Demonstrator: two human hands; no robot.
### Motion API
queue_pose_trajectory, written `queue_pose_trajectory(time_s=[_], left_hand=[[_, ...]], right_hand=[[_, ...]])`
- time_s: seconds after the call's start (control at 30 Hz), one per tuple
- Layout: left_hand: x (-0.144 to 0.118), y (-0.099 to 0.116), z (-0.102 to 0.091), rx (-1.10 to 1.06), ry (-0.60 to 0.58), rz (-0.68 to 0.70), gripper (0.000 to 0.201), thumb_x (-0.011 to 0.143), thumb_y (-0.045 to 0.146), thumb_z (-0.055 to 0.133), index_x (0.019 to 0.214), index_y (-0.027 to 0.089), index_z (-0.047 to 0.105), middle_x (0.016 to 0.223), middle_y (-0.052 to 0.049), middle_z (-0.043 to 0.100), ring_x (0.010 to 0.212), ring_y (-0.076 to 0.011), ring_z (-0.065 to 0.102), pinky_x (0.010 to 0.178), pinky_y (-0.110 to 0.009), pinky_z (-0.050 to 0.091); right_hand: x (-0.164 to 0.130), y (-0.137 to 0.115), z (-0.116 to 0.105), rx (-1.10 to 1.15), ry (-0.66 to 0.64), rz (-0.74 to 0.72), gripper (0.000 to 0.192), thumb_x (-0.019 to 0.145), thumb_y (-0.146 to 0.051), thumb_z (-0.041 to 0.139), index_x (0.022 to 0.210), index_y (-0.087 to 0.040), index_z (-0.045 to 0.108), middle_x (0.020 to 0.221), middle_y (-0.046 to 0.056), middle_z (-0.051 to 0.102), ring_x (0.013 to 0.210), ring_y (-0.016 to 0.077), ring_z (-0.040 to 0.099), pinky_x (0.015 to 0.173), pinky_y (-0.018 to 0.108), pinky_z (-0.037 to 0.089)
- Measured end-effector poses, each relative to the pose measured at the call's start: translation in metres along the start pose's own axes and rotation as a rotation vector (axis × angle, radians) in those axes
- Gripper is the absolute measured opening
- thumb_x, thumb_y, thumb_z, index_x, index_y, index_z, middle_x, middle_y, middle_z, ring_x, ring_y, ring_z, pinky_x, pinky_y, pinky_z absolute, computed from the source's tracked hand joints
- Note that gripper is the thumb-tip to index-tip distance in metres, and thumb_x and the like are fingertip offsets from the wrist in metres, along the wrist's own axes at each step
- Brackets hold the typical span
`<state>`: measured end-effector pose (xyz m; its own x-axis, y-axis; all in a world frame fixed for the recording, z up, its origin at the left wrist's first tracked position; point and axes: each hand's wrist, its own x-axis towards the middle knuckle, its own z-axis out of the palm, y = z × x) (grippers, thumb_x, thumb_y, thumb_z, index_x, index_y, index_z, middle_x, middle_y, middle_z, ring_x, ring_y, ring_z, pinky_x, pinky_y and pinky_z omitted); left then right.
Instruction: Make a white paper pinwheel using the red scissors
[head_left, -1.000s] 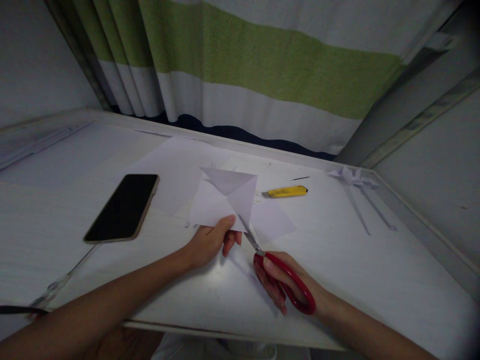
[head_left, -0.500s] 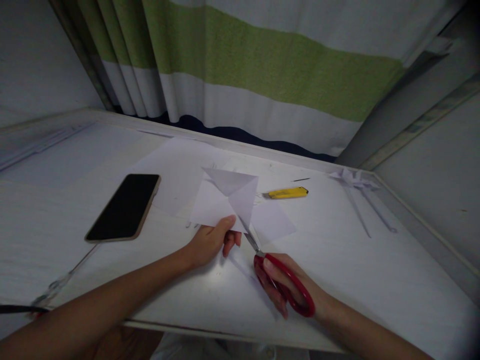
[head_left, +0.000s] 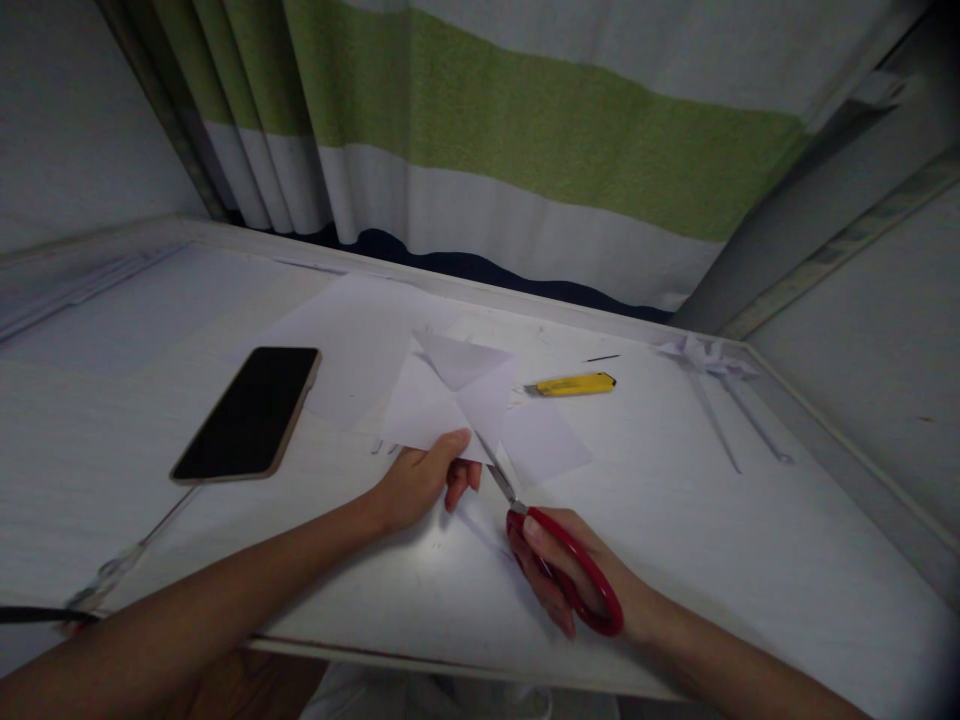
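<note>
Left hand [head_left: 415,483] — fingers pinching folded paper [head_left: 450,400]; right hand [head_left: 577,580], at 4 o'clock — fingers gripping red scissors [head_left: 555,550].

A: Any legible text, labels, brands or numbers in the head view?

B: None. The phone [head_left: 247,412] lies with a dark, blank screen; no logo shows on it.

A: The yellow utility knife [head_left: 571,384]?

B: Plain yellow body at this size; if it carries print, it is too small to read.

A: The red-handled scissors [head_left: 555,553]?

B: No marking visible on handles or blades.

A: The folded paper [head_left: 450,400] and the sheets under it?

B: All blank white, no writing seen.

A: The striped curtain [head_left: 525,140]?

B: Green, white and dark bands only; no lettering or signs.
</note>
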<state>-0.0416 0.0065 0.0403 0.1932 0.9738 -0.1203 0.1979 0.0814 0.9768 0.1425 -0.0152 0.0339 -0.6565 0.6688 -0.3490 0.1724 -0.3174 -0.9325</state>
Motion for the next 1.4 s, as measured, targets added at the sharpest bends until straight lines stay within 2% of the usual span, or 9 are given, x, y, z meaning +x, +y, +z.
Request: queue_pose_trajectory(time_s=[0.2,0.53,0.83,1.07,1.4], left_hand=[[-0.0005,0.0008,-0.0006,0.019,-0.003,-0.028,0.049,0.081,0.037,0.021,0.046,0.017,0.047,0.034,0.002,0.042,0.038,-0.0116,0.045,0.050,-0.023,0.038],[-0.0002,-0.0006,-0.0010,0.009,0.013,-0.041,0.051,0.081,0.039,0.022,0.040,0.018,0.044,0.031,0.002,0.040,0.035,-0.0106,0.043,0.048,-0.022,0.037],[-0.0009,0.0000,-0.0011,0.020,0.003,-0.030,0.051,0.080,0.039,0.023,0.037,0.018,0.041,0.031,0.003,0.038,0.034,-0.0093,0.040,0.049,-0.022,0.037],[-0.0011,-0.0008,-0.0013,0.054,-0.011,-0.016,0.051,0.079,0.042,0.022,0.039,0.018,0.042,0.032,0.004,0.038,0.036,-0.0095,0.041,0.050,-0.022,0.037],[-0.0016,-0.0011,-0.0008,0.073,-0.020,-0.003,0.049,0.080,0.040,0.023,0.041,0.018,0.043,0.032,0.004,0.039,0.037,-0.0098,0.042,0.051,-0.022,0.037]], right_hand=[[-0.0001,-0.0030,-0.0006,-0.056,0.010,-0.009,0.047,0.075,-0.056,0.040,0.049,-0.017,0.040,0.032,-0.008,0.036,0.026,0.0041,0.033,0.029,0.016,0.025],[0.0012,0.0003,-0.0070,0.013,-0.039,0.023,0.038,0.076,-0.052,0.044,0.064,-0.017,0.040,0.040,-0.009,0.037,0.029,0.0028,0.032,0.029,0.014,0.025],[0.0010,0.0016,-0.0059,0.030,-0.048,0.024,0.036,0.079,-0.051,0.040,0.067,-0.016,0.040,0.043,-0.009,0.036,0.030,0.0022,0.032,0.030,0.014,0.024],[0.0020,-0.0024,-0.0048,-0.009,-0.041,-0.010,0.041,0.075,-0.055,0.042,0.063,-0.016,0.039,0.040,-0.009,0.035,0.029,0.0021,0.030,0.029,0.014,0.021],[0.0002,0.0018,-0.0060,-0.064,-0.048,-0.037,0.043,0.081,-0.050,0.035,0.056,-0.016,0.041,0.034,-0.008,0.037,0.026,0.0035,0.032,0.029,0.015,0.023]])
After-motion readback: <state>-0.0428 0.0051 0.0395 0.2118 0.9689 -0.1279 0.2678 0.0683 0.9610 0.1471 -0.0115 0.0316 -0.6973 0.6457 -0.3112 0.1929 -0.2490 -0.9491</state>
